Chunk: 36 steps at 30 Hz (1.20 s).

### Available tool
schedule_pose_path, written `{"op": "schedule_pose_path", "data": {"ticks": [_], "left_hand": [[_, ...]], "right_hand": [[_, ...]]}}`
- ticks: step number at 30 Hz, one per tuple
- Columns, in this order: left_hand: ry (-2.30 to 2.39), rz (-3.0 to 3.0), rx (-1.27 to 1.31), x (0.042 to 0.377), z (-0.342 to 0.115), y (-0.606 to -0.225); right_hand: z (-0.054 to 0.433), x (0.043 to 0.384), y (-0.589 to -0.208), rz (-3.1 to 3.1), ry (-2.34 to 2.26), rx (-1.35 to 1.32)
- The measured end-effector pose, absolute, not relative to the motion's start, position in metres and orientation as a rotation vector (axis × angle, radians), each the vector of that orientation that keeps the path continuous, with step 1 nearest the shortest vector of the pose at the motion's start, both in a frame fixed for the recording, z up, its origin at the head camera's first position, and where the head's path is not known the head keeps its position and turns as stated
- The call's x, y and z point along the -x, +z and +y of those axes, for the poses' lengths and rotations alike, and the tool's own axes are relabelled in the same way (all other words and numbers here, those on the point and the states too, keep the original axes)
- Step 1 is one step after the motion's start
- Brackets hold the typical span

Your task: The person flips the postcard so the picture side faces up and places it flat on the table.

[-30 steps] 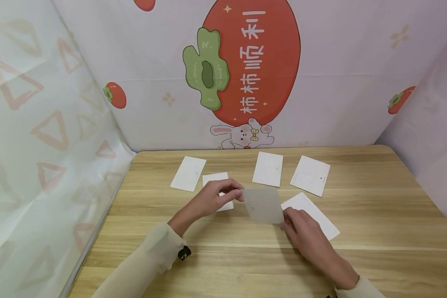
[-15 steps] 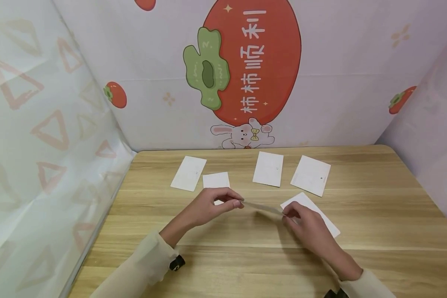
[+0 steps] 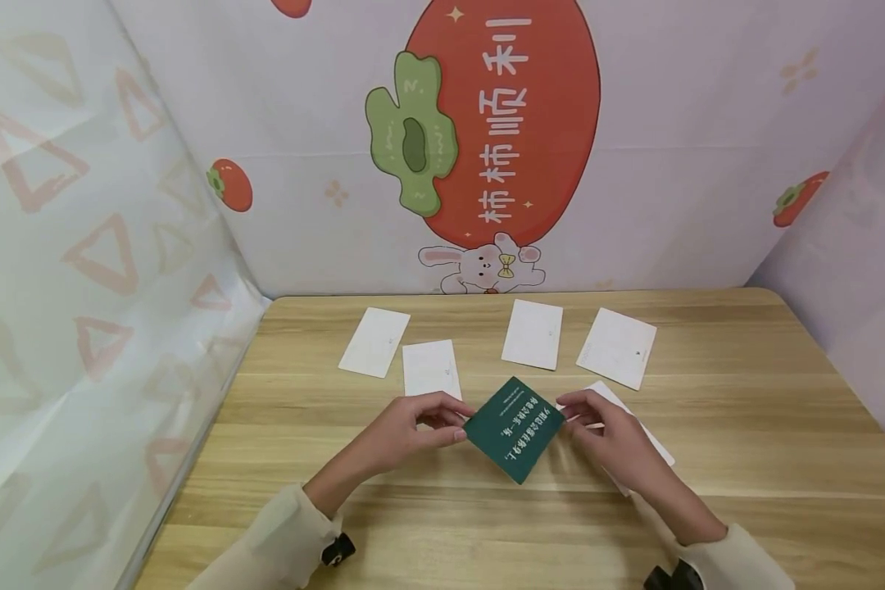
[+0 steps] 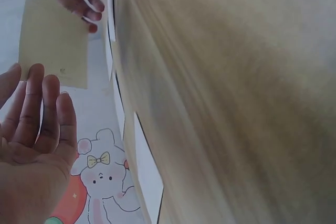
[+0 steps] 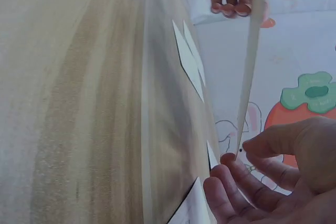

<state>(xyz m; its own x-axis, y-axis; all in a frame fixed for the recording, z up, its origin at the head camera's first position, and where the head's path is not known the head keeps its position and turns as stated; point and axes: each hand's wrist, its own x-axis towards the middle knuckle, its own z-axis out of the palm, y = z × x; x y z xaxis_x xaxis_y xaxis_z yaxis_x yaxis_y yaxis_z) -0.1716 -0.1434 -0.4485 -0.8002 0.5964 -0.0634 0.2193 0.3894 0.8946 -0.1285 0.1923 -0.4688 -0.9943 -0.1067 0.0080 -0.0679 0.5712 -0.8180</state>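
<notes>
A dark green postcard (image 3: 515, 430) with white lettering is held over the table between both hands in the head view. My left hand (image 3: 413, 430) pinches its left corner between thumb and fingers. At the opposite corner, my right hand (image 3: 615, 442) has thumb and forefinger on the card. The left wrist view shows the card's pale back (image 4: 55, 40), with a small mark near one edge. Seen almost edge-on, the card (image 5: 250, 66) is a thin strip in the right wrist view. Under my right hand lies a white card (image 3: 651, 438), partly covered by that hand.
Several white cards lie on the wooden table (image 3: 501, 533): one card (image 3: 374, 342) far left, another card (image 3: 431, 369) beyond my left hand, a card (image 3: 533, 334) at the back middle and a card (image 3: 616, 348) right of it. A printed cloth (image 3: 295, 229) rises behind the table.
The held card has turned from its pale back, through nearly edge-on, so its green lettered side now shows in the head view. My left hand has moved slightly down and left.
</notes>
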Motion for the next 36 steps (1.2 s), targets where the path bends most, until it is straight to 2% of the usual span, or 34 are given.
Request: {"op": "schedule_pose_path", "data": {"ticks": [12, 17, 26, 36], "left_hand": [[1.368, 2.29, -0.581, 0.15, -0.136, -0.465], [1.525, 2.074, -0.444, 0.143, -0.134, -0.468], [1.622, 1.884, -0.217, 0.138, -0.126, -0.471], [1.619, 1.811, -0.096, 0.14, -0.119, -0.482]], "right_hand": [[0.193, 0.149, -0.466, 2.635, -1.398, 0.104], [0.192, 0.158, -0.464, 2.522, -1.465, 0.093], [0.185, 0.173, -0.468, 2.425, -1.506, 0.1], [0.169, 0.188, -0.467, 2.453, -1.463, 0.045]]}}
